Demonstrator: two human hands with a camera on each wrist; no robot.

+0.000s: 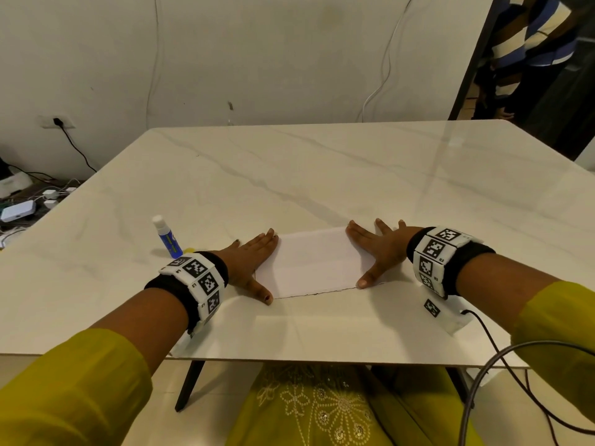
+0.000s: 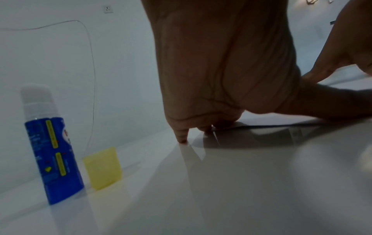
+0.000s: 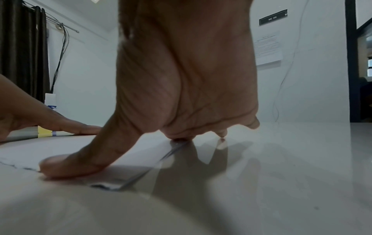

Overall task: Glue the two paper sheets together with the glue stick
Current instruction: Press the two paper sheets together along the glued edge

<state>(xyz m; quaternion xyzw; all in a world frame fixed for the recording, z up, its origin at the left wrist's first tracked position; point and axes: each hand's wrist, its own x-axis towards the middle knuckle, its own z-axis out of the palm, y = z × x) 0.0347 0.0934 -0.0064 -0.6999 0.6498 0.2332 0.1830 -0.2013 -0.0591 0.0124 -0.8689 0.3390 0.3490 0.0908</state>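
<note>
White paper (image 1: 314,262) lies flat on the marble table (image 1: 322,175) in front of me; I cannot tell one sheet from two. My left hand (image 1: 254,262) lies flat with straight fingers on its left end (image 2: 281,120). My right hand (image 1: 376,249) presses flat on the right end, thumb (image 3: 66,162) at the paper's (image 3: 50,147) torn near edge. The blue glue stick (image 1: 168,237) stands upright to the left of my left hand, untouched; in the left wrist view the glue stick (image 2: 50,151) has a yellow cap (image 2: 102,168) beside it.
The table's near edge (image 1: 322,362) is close to my body. A black cable (image 1: 502,352) hangs off my right wrist over the front right corner. Cables and adapters (image 1: 29,204) lie on the floor at left. A person (image 1: 528,49) stands at the far right.
</note>
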